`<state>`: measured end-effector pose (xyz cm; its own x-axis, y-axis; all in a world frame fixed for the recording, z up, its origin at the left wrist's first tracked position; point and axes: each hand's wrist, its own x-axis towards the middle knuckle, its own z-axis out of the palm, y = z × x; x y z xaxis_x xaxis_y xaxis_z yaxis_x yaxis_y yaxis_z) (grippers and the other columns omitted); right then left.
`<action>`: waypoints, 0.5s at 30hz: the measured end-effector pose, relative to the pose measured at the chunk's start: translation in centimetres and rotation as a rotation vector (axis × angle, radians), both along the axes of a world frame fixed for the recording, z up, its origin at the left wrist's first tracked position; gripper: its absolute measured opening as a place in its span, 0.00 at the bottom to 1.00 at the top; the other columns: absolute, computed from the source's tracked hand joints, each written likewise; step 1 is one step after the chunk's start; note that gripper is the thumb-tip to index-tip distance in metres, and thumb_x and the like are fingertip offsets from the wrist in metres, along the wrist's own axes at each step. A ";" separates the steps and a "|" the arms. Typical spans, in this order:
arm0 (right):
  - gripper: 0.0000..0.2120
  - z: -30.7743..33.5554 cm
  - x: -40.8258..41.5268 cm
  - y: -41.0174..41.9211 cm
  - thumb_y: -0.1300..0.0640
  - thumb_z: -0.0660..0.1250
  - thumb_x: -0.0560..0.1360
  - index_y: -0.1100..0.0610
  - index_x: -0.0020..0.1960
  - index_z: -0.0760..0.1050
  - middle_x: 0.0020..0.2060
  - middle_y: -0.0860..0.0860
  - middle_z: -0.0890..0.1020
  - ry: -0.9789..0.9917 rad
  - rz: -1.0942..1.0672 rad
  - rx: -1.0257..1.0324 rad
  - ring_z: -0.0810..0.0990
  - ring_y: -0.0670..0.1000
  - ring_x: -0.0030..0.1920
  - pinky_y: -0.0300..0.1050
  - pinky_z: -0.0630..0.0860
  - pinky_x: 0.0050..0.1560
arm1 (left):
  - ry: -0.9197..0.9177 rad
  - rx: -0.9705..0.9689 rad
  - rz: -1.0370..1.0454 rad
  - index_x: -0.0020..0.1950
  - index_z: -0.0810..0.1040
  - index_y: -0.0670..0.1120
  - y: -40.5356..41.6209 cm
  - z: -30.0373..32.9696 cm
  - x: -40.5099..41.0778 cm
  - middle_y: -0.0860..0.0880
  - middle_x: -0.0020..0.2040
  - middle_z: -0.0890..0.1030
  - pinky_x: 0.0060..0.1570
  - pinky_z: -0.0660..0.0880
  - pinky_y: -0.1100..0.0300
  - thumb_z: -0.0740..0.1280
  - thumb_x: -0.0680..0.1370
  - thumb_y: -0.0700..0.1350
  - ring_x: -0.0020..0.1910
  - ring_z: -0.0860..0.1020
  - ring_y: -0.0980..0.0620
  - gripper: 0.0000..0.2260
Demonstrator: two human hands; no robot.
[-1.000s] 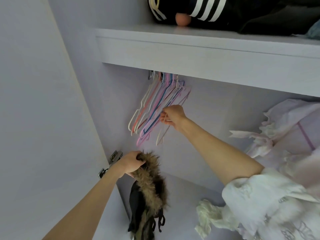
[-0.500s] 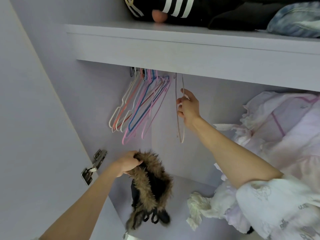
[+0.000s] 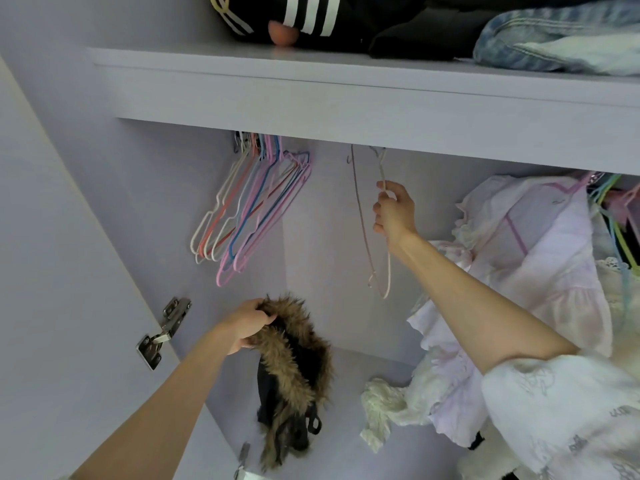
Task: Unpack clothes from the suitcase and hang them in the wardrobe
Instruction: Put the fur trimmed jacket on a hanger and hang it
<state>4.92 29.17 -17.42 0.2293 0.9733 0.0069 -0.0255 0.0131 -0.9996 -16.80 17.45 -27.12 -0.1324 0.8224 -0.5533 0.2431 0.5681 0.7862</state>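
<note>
My left hand grips a black garment with a brown fur trim, which dangles inside the wardrobe. My right hand is raised and holds a pale pink wire hanger whose hook sits up by the rail under the shelf. A bunch of empty coloured hangers hangs to the left of it. A second thin hanger hangs just left of the held one.
A white-pink frilly dress hangs at the right, with more hangers behind it. The shelf above carries dark striped clothing and denim. The wardrobe door with its metal hinge stands at the left.
My right hand drew one pale hanger out of the coloured bunch and slid it to the right along the rail. The left hand kept its hold on the fur-trimmed garment.
</note>
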 end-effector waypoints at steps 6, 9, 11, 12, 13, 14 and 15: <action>0.17 -5.1 0.7 -2.1 0.55 0.63 0.75 0.54 0.31 0.61 0.26 0.50 0.64 -0.050 -0.079 -0.009 0.60 0.49 0.28 0.40 0.58 0.29 | -0.059 0.024 0.044 0.60 0.72 0.47 -0.4 0.0 0.1 0.47 0.46 0.79 0.43 0.74 0.56 0.62 0.79 0.39 0.45 0.77 0.49 0.10; 0.23 -8.3 1.8 -4.0 0.46 0.65 0.76 0.55 0.29 0.60 0.25 0.51 0.63 -0.050 -0.114 -0.036 0.61 0.49 0.27 0.42 0.60 0.30 | -0.067 0.032 0.042 0.61 0.72 0.46 -0.6 0.1 -0.2 0.45 0.53 0.79 0.48 0.74 0.54 0.64 0.79 0.40 0.51 0.77 0.47 0.11; 0.21 -9.1 2.4 -4.7 0.43 0.61 0.77 0.56 0.33 0.68 0.25 0.51 0.64 -0.003 -0.068 -0.111 0.62 0.48 0.25 0.39 0.61 0.27 | -0.031 0.043 0.022 0.60 0.72 0.47 -0.6 0.2 -0.2 0.46 0.54 0.78 0.44 0.73 0.57 0.64 0.79 0.41 0.51 0.76 0.49 0.10; 0.20 -9.3 2.7 -4.8 0.42 0.58 0.78 0.57 0.38 0.73 0.25 0.51 0.65 -0.004 -0.053 -0.153 0.62 0.47 0.25 0.38 0.61 0.26 | -0.008 0.048 0.022 0.59 0.73 0.47 -0.7 0.2 -0.1 0.47 0.53 0.78 0.41 0.72 0.59 0.64 0.79 0.41 0.49 0.75 0.50 0.09; 0.20 -9.6 3.0 -4.8 0.42 0.56 0.79 0.57 0.44 0.75 0.25 0.51 0.64 -0.013 -0.048 -0.191 0.62 0.47 0.25 0.37 0.61 0.25 | 0.013 0.052 0.030 0.57 0.74 0.47 -0.7 0.1 -0.1 0.47 0.52 0.78 0.39 0.71 0.60 0.64 0.78 0.42 0.48 0.75 0.51 0.08; 0.21 -9.9 3.1 -4.7 0.43 0.54 0.80 0.58 0.48 0.77 0.26 0.51 0.64 -0.030 -0.050 -0.225 0.61 0.47 0.25 0.37 0.60 0.26 | 0.025 0.049 0.044 0.56 0.74 0.47 -0.8 -0.1 -0.1 0.47 0.52 0.78 0.41 0.72 0.59 0.65 0.78 0.42 0.47 0.76 0.50 0.07; 0.22 -10.4 3.4 -4.5 0.44 0.53 0.81 0.60 0.50 0.78 0.26 0.50 0.65 -0.055 -0.059 -0.262 0.62 0.47 0.26 0.37 0.60 0.27 | 0.014 0.039 0.064 0.57 0.75 0.46 -0.7 -0.4 -0.3 0.46 0.52 0.79 0.46 0.74 0.56 0.66 0.78 0.42 0.49 0.76 0.49 0.08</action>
